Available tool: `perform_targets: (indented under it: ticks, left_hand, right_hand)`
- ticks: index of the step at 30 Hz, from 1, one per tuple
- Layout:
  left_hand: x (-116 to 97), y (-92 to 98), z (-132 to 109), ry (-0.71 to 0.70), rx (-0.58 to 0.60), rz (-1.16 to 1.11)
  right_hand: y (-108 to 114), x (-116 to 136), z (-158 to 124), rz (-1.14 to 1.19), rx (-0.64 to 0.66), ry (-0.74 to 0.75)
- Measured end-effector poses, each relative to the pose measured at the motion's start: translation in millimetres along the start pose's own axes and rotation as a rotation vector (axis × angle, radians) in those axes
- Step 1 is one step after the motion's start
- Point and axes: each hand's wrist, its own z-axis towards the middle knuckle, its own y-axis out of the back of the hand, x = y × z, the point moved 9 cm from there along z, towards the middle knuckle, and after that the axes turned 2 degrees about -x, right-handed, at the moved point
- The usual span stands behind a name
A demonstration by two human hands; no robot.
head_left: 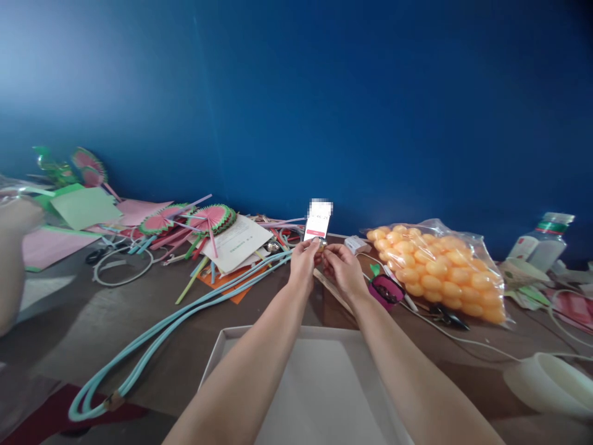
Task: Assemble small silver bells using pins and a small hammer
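Note:
Both my arms reach forward over a brown table. My left hand (303, 259) and my right hand (339, 267) meet at the middle, fingers pinched together on a small shiny gold thing (321, 245) held between them. It is too small to name for sure. A white phone (317, 221) stands upright just behind my fingertips, its screen lit. Under my forearms lies a white shallow tray (217, 355).
A clear bag of orange balls (440, 267) lies at the right. Pink and green paper fans (210, 217), straws and papers (238, 242) crowd the left back. Light blue tubing (152, 337) loops across the left. A bottle (542, 242), white cable and a white bowl (549, 383) sit far right.

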Motion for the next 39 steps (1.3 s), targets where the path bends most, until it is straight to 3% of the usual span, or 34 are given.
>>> perform_targets:
  ticks: [14,19,23,27,39]
  left_hand:
    - [2.3,-1.5,3.6,-0.02,0.038,-0.011]
    - [0.7,0.4,1.5,-0.025,0.02,0.021]
    - [-0.2,0.4,-0.6,-0.008,0.008,0.001]
    - [-0.8,-2.9,-1.5,0.007,0.026,-0.016]
    - [-2.7,-3.8,-2.1,-0.02,0.041,-0.02]
  right_hand:
    - [-0.8,12.1,-3.1,-0.051,-0.002,0.061]
    - [-0.7,-1.3,-1.2,0.118,0.03,-0.081]
    - [-7.4,-9.3,-2.8,0.334,0.129,-0.248]
    - [-12.8,-9.0,-5.4,0.407,0.208,-0.307]
    - [-7.7,-6.2,-2.5,0.275,0.138,-0.203]
